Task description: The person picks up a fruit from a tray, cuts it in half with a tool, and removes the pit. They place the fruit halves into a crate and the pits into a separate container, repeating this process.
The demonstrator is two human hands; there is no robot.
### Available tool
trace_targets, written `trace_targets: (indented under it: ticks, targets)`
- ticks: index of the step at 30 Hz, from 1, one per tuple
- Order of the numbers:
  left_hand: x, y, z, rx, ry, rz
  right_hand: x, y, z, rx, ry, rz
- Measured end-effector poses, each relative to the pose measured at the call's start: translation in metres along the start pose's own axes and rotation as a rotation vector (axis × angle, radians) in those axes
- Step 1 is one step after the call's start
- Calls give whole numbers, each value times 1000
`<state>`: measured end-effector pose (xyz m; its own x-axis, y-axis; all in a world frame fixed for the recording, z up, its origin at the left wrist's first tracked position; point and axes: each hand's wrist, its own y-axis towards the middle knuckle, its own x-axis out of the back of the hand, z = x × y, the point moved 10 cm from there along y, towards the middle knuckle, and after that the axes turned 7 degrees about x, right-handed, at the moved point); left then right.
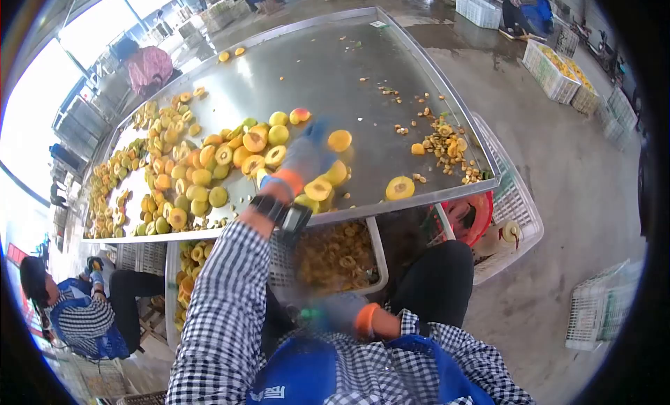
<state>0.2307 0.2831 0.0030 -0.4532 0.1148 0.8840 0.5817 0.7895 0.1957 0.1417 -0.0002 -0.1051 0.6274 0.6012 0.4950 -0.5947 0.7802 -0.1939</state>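
Note:
My left hand (307, 157), in a grey-blue glove with an orange cuff, reaches over the metal table (314, 70). It is smeared by motion among yellow peaches. A peach half (340, 140) lies just right of its fingers, and a red-tinged peach (300, 115) sits just beyond them. Close below its wrist is another cut peach half (318, 189). My right hand (338, 313), gloved too, is low before my lap and blurred; something green (312, 314) shows at its fingers, and I cannot tell what. Under the table edge a white crate (377, 251) holds blurred yellow-brown pieces.
Many peach halves (199, 178) cover the table's left side. Pits and scraps (447, 143) lie at its right corner. A red basin (471, 220) stands in a white crate below. A co-worker (84, 314) sits at left; crates (551, 70) stand at the back right.

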Motion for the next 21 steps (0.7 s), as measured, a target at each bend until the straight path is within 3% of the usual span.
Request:
trace_targets:
  ticks: [2, 3, 4, 7, 8, 9, 10, 11, 12, 13, 14, 15, 18, 21]
  targets:
    - [53, -55, -12, 61, -36, -159, 21, -10, -3, -66, -153, -38]
    - [81, -89, -16, 0, -87, -213, 48, -23, 1, -175, -152, -118]
    - [99, -122, -9, -22, -39, -292, 73, -34, 15, -34, -88, -365]
    - [142, -225, 59, 170, -61, -454, 144, -55, 24, 133, 226, -725]
    - [159, -259, 82, 230, -102, -542, 169, -48, 17, 85, 78, -693]
    - [170, -297, 117, 354, 129, -554, 194, -42, 11, 39, -70, -659]
    - [176, -340, 159, 456, -126, -654, 208, -39, 20, 323, -926, -808]
    - [163, -400, 233, 593, -352, -773, 247, -22, -10, 180, -219, -813]
    - [146, -459, 297, 725, -581, -889, 275, -16, -42, 70, 491, -980]
    - [137, -495, 321, 943, -503, -797, 312, -4, -42, -107, -217, -973]
    - [126, -533, 340, 1161, -425, -699, 331, 15, -61, -235, -133, -953]
    - [110, -564, 352, 1133, -396, -643, 338, 32, -82, -366, -51, -921]
    - [87, -593, 327, 1138, -363, -478, 349, 100, -144, -346, -222, -788]
    - [73, -618, 295, 1186, -136, -346, 341, 115, -110, -424, -436, -869]
